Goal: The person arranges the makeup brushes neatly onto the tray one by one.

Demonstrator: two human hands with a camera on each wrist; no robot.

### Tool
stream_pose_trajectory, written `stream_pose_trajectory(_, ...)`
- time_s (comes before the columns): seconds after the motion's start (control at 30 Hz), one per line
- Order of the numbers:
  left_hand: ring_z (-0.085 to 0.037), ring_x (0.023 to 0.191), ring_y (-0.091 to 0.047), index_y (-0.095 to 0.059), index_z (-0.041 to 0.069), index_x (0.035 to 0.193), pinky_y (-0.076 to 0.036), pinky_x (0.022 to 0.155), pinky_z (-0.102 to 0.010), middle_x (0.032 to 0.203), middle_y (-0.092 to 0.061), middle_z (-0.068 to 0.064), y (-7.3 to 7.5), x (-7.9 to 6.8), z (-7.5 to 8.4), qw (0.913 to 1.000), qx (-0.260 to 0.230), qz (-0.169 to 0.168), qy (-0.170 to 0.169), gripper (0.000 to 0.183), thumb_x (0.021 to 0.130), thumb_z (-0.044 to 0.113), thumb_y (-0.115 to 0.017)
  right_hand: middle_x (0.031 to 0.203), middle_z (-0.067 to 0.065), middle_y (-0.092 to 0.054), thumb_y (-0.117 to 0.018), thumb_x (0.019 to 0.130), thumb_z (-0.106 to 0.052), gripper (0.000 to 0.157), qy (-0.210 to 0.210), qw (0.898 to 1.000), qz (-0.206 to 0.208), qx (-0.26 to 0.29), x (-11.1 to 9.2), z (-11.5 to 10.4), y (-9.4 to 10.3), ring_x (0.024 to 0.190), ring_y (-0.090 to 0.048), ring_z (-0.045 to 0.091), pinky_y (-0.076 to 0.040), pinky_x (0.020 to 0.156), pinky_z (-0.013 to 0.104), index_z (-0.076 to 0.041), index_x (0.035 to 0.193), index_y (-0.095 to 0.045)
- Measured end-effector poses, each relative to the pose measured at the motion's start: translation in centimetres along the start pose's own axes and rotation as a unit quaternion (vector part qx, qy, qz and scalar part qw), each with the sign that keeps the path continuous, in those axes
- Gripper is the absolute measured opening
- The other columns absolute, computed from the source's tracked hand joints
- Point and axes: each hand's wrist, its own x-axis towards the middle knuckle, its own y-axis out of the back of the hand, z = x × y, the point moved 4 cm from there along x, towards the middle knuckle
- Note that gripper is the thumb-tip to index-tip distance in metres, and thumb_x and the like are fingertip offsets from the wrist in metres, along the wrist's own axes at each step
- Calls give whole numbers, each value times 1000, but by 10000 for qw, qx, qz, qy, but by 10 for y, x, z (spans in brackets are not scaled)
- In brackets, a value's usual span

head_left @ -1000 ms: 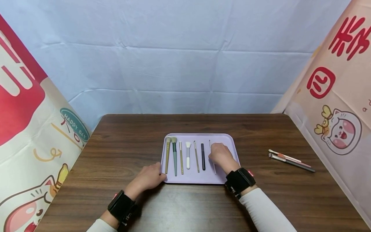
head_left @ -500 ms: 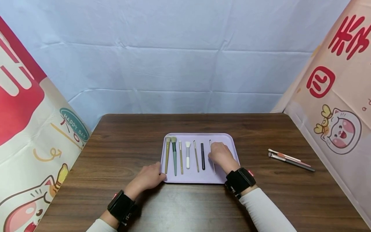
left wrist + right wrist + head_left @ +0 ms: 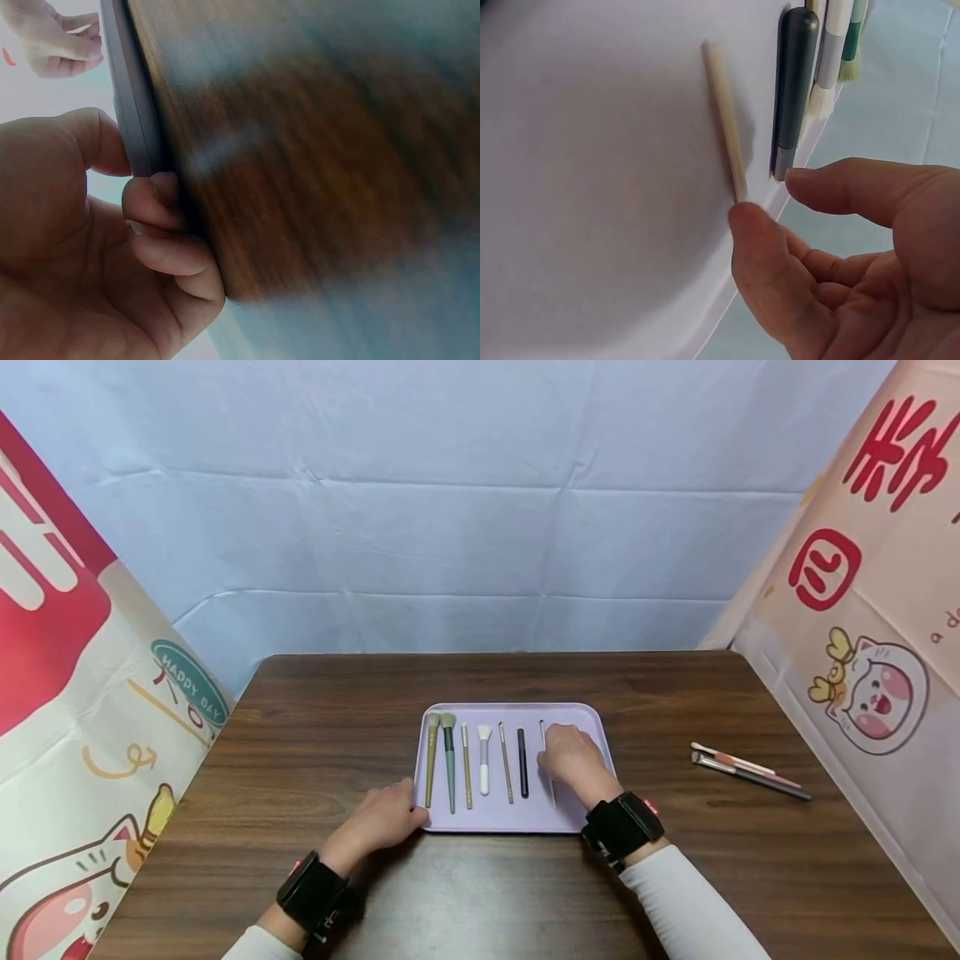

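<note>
In the head view a lilac tray (image 3: 491,820) lies on the table with a row of makeup brushes. My left hand (image 3: 381,817) holds its near left corner; the left wrist view shows thumb and curled fingers pinching the tray's edge (image 3: 133,97). Over the tray's right part is my right hand (image 3: 573,758), beside a thin pale-handled brush (image 3: 726,124). Its index fingertip touches the far end of that brush, while the thumb stands apart near a black brush (image 3: 796,82). The thin brush's far end is hidden behind the finger.
Left of the black brush lie a white brush (image 3: 484,772), a green-handled brush (image 3: 451,768), a thick gold brush (image 3: 431,768) and thin gold ones. On the brown table (image 3: 315,718), to the right, a dark brush (image 3: 757,778) lies among slimmer pink and white-tipped ones.
The head view has shifted very slightly. Both hands, the tray and the brushes keep nearly the same places.
</note>
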Motion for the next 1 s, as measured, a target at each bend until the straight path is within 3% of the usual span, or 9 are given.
stream_pose_trajectory(0.23, -21, 66, -49, -55, 7, 96, -41, 61, -36, 76, -53, -4, -2, 1, -2, 10000, 44, -44, 42, 23, 90, 27, -65, 97, 17, -61, -67, 88, -16, 28, -28, 9999, 55, -111, -3, 3, 4, 79, -58, 28, -51, 72, 46, 4, 107, -62)
stream_pose_trajectory(0.63, -22, 66, -49, -55, 7, 96, -41, 62, -37, 76, -53, -4, -2, 1, -2, 10000, 71, -13, -3, 24, 89, 27, -65, 114, 20, -64, -67, 88, -17, 40, 163, 9995, 132, -227, -8, 15, 9, 104, -63, 34, -52, 84, 51, 0, 124, -64)
stream_pose_trajectory(1.0, -22, 67, -50, -56, 6, 98, -42, 62, -37, 77, -54, -4, -3, 2, -2, 10000, 92, -22, 21, 25, 89, 28, -65, 134, 26, -57, -70, 91, -23, 55, 145, 9997, 84, -200, -12, 29, 12, 123, -56, 42, -44, 102, 53, 3, 138, -55)
